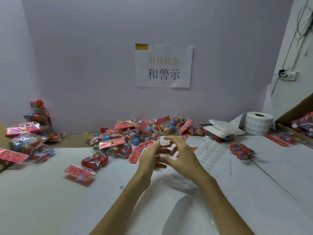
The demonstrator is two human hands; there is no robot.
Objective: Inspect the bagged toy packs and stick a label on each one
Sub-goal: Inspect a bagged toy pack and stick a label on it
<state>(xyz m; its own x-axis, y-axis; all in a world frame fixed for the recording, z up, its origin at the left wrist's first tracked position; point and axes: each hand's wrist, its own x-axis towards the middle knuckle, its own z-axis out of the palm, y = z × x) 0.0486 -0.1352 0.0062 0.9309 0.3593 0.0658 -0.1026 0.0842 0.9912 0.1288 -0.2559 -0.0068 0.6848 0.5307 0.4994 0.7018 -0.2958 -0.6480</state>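
My left hand [149, 156] and my right hand [182, 156] meet over the middle of the white table. A small white printed label [164, 142] sits at their raised fingertips. My left hand's fingertips seem to pinch its left edge. My right hand's fingers are spread and curved beside the label, thumb well apart. Under the hands lies a bagged toy pack with a red flowered header card [138, 152], mostly hidden by them. A heap of similar packs [133, 133] of red and blue toys lies just behind.
A sheet of labels [210, 154] lies to the right of my hands, and a label roll [258, 123] stands at the back right beside white folded pads [223, 128]. More packs lie at the left [25, 143], front left [88, 164], right [242, 150] and in a cardboard box [298, 114].
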